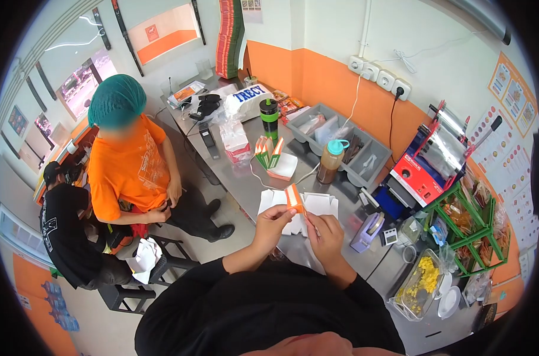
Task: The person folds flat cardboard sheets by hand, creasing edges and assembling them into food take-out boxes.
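Observation:
In front of my chest, a small orange and white folded paper carton [293,197] is held up between both hands. My left hand [272,225] pinches its left side, and my right hand [324,235] grips its lower right corner. Beneath the hands, white unfolded cardboard boxes [321,204] lie on the metal table. Just beyond them stands an open white paper tray [283,167], with several green and orange paper cartons [268,152] at its back left.
A bottle with a turquoise lid [333,160], a grey compartment bin [364,157], a purple tape dispenser [368,231] and a red sealing machine [423,172] stand to the right. A green and black tumbler [269,118] is farther back. Two people [130,166] are at the left.

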Tool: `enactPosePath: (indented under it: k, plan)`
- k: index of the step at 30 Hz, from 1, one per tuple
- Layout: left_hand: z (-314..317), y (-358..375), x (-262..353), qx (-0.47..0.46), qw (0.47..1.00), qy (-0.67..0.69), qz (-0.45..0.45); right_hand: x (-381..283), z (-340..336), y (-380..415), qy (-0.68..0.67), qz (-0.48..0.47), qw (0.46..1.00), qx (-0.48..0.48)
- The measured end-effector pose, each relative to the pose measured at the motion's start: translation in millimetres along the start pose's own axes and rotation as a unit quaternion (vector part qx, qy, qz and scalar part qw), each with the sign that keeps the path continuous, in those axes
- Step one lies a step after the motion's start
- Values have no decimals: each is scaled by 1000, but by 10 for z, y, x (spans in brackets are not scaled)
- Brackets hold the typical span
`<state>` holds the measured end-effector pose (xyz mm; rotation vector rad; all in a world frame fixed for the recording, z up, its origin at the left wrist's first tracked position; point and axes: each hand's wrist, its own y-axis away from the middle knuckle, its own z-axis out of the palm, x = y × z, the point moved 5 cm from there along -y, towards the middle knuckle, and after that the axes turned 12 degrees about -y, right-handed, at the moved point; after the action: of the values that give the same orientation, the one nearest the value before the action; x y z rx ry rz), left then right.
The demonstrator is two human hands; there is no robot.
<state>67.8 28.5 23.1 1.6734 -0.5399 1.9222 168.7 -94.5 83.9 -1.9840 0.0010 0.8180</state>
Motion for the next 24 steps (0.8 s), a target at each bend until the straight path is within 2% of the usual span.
enactPosePath:
  k: [2, 3, 5, 7, 8, 10, 11, 12, 14, 18, 20, 24]
  plan:
    - [-15, 14, 38, 54, 997, -12, 52, -29, 14, -34, -12, 0, 1000, 5]
    - [3, 22, 39, 51, 997, -13, 57, -51, 18, -67, -28, -9, 1000, 10]
    - [16, 9, 132, 69, 990, -2, 122, -89, 36, -163, -42, -31, 998, 23]
    - [74, -41, 294, 64, 984, 15, 166, -75, 47, -231, -138, 5, 989, 57]
    - [89, -49, 364, 61, 978, 33, 195, -97, 60, -275, -138, -8, 988, 62]
    - [82, -119, 433, 59, 972, 39, 226, -19, 80, -384, -270, 60, 958, 79]
    - [84, -142, 465, 52, 970, 27, 237, -28, 82, -443, -283, 44, 956, 67]
    - [111, -127, 565, 45, 969, 14, 244, -27, 76, -474, -282, 37, 956, 69]
    - [146, -60, 725, 49, 969, 15, 241, 40, 157, -480, -386, 105, 916, 31]
    - [61, -74, 750, 65, 961, -20, 269, -101, 153, -534, -444, 141, 885, 14]
    - [34, -66, 748, 66, 956, -23, 283, -106, 193, -521, -490, 198, 849, -12]
    - [44, -53, 748, 43, 968, -8, 247, 35, 194, -514, -495, 212, 843, -25]
